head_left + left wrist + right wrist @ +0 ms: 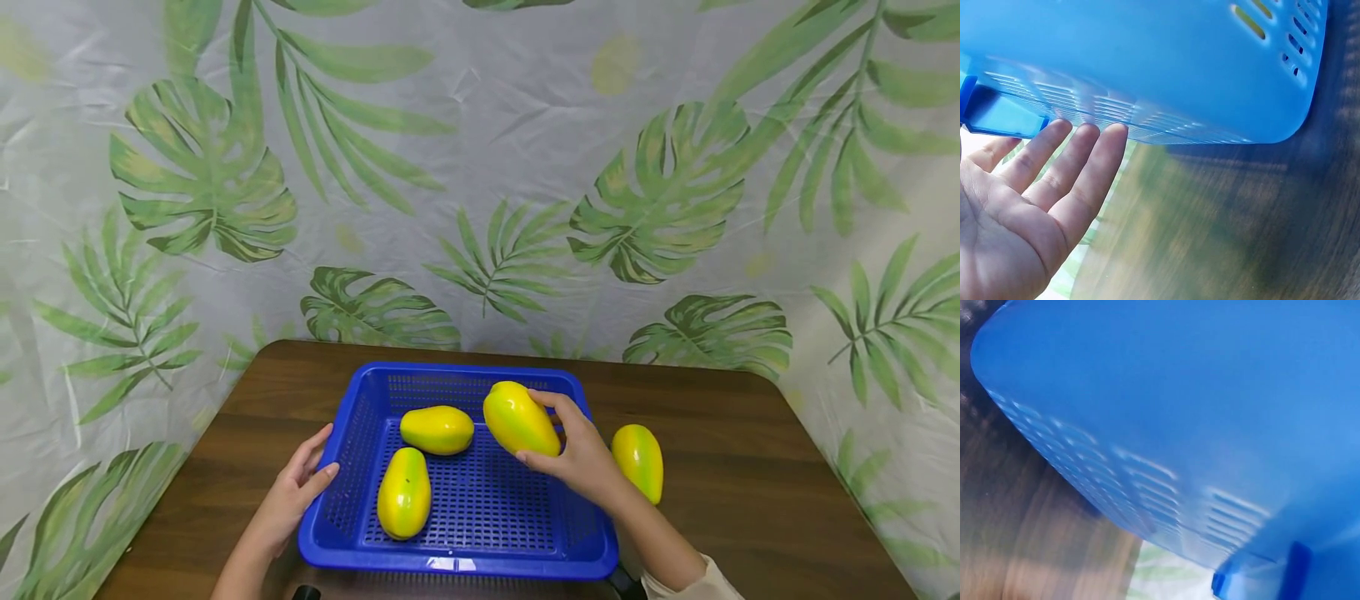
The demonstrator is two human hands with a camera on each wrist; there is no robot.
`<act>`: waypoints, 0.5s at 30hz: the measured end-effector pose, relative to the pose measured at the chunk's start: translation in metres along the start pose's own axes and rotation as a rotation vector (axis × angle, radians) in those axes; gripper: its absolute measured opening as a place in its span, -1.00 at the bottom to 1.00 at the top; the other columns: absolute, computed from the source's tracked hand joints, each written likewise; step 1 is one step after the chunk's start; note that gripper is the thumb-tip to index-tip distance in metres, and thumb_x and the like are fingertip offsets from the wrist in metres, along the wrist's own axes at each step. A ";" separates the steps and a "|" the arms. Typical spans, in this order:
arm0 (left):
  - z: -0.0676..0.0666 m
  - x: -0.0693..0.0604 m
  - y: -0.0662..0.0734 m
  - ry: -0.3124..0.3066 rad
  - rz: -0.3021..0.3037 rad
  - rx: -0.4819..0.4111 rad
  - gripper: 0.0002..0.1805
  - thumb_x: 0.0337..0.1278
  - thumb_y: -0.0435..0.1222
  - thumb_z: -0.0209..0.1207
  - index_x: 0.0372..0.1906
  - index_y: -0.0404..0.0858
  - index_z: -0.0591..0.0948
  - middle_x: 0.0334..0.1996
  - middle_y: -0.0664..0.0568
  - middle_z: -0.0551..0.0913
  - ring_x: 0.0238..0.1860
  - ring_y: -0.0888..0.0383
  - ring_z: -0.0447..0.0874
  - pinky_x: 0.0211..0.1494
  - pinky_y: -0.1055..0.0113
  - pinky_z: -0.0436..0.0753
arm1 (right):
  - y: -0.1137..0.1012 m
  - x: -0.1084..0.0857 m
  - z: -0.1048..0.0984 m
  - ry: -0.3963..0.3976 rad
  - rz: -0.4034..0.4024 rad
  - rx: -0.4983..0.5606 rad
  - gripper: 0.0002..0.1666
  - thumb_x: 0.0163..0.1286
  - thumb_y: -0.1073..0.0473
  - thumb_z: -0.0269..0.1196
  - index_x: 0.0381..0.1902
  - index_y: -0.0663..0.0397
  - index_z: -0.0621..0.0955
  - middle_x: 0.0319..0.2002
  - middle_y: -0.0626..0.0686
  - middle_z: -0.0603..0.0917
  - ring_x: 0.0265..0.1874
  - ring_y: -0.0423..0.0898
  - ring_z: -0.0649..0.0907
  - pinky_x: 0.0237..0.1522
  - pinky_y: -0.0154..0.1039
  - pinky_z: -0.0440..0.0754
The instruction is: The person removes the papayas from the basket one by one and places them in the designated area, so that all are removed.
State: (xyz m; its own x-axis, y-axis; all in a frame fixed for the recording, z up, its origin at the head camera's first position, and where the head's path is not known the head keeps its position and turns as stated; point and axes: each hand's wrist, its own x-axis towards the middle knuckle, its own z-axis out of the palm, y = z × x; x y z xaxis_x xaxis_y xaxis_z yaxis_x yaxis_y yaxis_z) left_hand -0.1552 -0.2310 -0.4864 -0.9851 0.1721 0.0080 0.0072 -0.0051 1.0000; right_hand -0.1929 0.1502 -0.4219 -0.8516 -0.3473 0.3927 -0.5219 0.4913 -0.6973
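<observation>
My right hand [581, 454] grips a glossy yellow papaya [520, 417] with a green tinge, holding it over the right half of a blue plastic basket [457, 564]. Inside the basket lie two more papayas: one on its side [437, 430] toward the back, another [404, 493] at the front left. My left hand [288, 492] touches the basket's left rim, and the left wrist view shows its fairly straight fingers [1088, 181] against the perforated outer wall. The right wrist view holds only the basket's outer wall [1147, 381]; the right hand is hidden there.
Another papaya [639, 463] lies on the brown wooden table [720, 442], right of the basket and partly behind my right forearm. A leaf-print cloth [510, 150] hangs behind the table. Dark objects [307, 592] peek out at the basket's front edge.
</observation>
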 end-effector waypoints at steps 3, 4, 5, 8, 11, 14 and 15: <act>0.000 0.000 0.000 0.000 -0.002 0.001 -0.36 0.28 -0.31 -0.04 0.37 -0.20 -0.03 0.21 -0.37 0.18 -0.06 -0.08 0.52 -0.19 0.09 0.58 | -0.001 -0.003 -0.005 0.017 0.004 -0.017 -0.15 -0.07 0.01 0.44 0.19 -0.07 0.32 0.12 -0.03 0.39 -0.16 -0.10 0.49 -0.22 -0.20 0.56; -0.001 0.000 0.000 0.000 -0.001 0.003 -0.36 0.29 -0.31 -0.04 0.37 -0.21 -0.03 0.21 -0.38 0.18 -0.06 -0.08 0.52 -0.19 0.09 0.59 | -0.002 -0.004 -0.007 0.022 0.010 -0.019 -0.15 -0.07 0.03 0.44 0.19 -0.06 0.32 0.12 -0.03 0.40 -0.17 -0.11 0.49 -0.22 -0.20 0.55; -0.001 0.000 0.000 0.001 -0.001 0.006 -0.36 0.29 -0.31 -0.04 0.37 -0.21 -0.03 0.21 -0.38 0.19 -0.05 -0.08 0.52 -0.19 0.09 0.59 | -0.003 -0.005 -0.008 0.026 0.015 -0.022 -0.15 -0.08 0.06 0.45 0.18 -0.06 0.32 0.11 -0.03 0.40 -0.17 -0.12 0.48 -0.22 -0.19 0.55; -0.001 0.001 0.000 0.002 0.001 0.007 -0.37 0.29 -0.31 -0.04 0.37 -0.21 -0.03 0.20 -0.37 0.20 -0.05 -0.09 0.52 -0.19 0.10 0.59 | -0.010 -0.007 -0.013 0.045 0.020 -0.033 -0.14 -0.10 0.16 0.46 0.18 0.00 0.33 0.10 0.01 0.41 -0.18 -0.09 0.48 -0.24 -0.17 0.54; -0.001 0.001 0.000 0.001 -0.002 0.000 -0.37 0.28 -0.31 -0.04 0.37 -0.20 -0.02 0.21 -0.35 0.20 -0.04 -0.08 0.51 -0.18 0.11 0.58 | -0.026 -0.010 -0.020 0.068 0.008 -0.050 -0.16 -0.11 0.26 0.46 0.15 0.11 0.34 0.05 0.08 0.43 -0.21 -0.05 0.47 -0.27 -0.19 0.53; -0.001 0.000 -0.001 -0.004 -0.001 0.000 -0.36 0.29 -0.31 -0.04 0.38 -0.20 -0.02 0.22 -0.35 0.19 -0.03 -0.06 0.50 -0.17 0.13 0.58 | -0.041 -0.014 -0.026 0.087 -0.002 -0.060 -0.19 -0.12 0.33 0.45 0.12 0.21 0.35 0.01 0.14 0.44 -0.24 -0.05 0.46 -0.30 -0.24 0.53; -0.001 0.000 -0.001 -0.004 0.001 0.002 -0.36 0.29 -0.31 -0.04 0.38 -0.20 -0.02 0.22 -0.34 0.19 -0.02 -0.05 0.50 -0.16 0.13 0.58 | -0.044 -0.016 -0.028 0.094 -0.007 -0.067 -0.20 -0.13 0.34 0.45 0.11 0.23 0.35 0.01 0.15 0.44 -0.25 -0.06 0.46 -0.30 -0.26 0.53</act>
State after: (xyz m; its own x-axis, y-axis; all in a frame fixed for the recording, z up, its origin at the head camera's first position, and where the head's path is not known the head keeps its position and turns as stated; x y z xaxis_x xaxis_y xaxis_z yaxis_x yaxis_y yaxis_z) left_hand -0.1554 -0.2320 -0.4875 -0.9844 0.1756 0.0085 0.0081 -0.0028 1.0000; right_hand -0.1582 0.1561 -0.3810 -0.8472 -0.2761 0.4539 -0.5272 0.5422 -0.6543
